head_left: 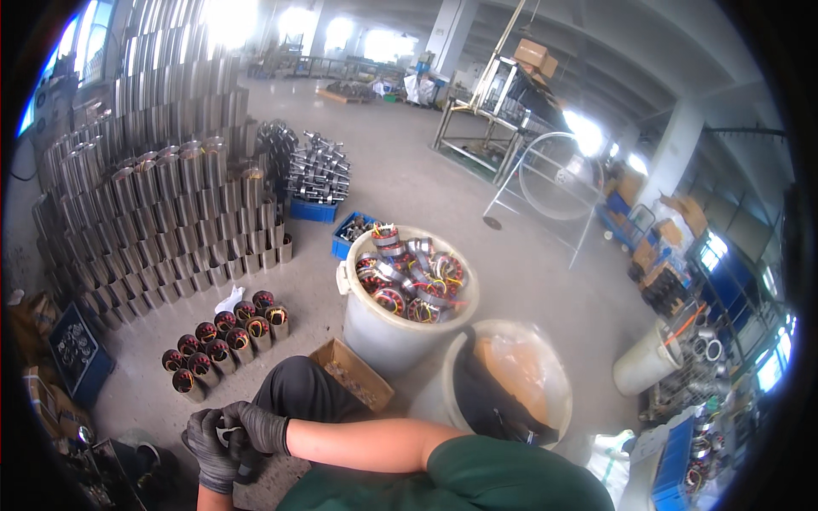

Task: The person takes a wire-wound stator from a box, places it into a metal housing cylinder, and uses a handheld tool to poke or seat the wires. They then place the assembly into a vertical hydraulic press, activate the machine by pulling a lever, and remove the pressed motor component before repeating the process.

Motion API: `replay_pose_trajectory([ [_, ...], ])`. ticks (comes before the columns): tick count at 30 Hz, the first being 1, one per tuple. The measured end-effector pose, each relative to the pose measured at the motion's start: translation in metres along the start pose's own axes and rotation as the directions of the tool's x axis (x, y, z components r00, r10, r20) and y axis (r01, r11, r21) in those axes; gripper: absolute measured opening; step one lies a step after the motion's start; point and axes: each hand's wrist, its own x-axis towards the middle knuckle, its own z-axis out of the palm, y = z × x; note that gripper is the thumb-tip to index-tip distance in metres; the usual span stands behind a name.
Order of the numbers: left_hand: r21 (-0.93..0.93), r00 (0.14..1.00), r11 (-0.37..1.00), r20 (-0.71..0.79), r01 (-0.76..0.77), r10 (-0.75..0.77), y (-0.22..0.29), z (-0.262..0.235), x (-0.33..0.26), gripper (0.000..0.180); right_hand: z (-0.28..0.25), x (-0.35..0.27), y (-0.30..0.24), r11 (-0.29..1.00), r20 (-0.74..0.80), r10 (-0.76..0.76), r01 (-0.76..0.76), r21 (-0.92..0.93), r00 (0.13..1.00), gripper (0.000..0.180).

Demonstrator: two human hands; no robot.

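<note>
Low at the left, my two hands meet, both in dark grey knit gloves. My left hand (205,447) is closed, its fingers curled. My right hand (258,427) reaches across from the right and is closed against it. A small piece of shiny metal (225,433) shows between them, mostly covered by the gloves, so its kind is unclear. Just beyond my hands, several short metal tubes (219,355) stand upright in rows on the floor. Wound motor stators (236,339) with red parts and yellow wires show in their open tops.
A whitish bin (362,336) full of wound stators stands ahead, beside an open cardboard box (375,393). Another bin (558,383) holds dark cloth and a plastic bag. Tall stacked metal tubes (170,204) fill the left; rotors (319,175) and a large fan (562,176) stand farther off.
</note>
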Motion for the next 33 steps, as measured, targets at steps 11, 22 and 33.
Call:
replay_pose_trajectory([
  [11,0.184,0.968,0.957,0.152,-0.225,0.198,-0.045,-0.026,-0.020,0.023,-0.005,-0.006,0.009,0.951,0.145,0.300,-0.284,-0.122,0.943,0.018],
  [22,-0.198,0.920,0.903,-0.015,0.381,-0.392,-0.091,-0.017,-0.034,0.013,0.047,-0.009,0.012,0.974,-0.024,0.071,-0.075,-0.212,0.997,0.040],
  [33,-0.663,0.304,-0.717,0.651,-0.216,-0.695,-0.059,0.048,-0.011,0.030,0.033,0.125,0.081,0.800,0.045,-0.595,0.585,0.137,0.803,0.049],
])
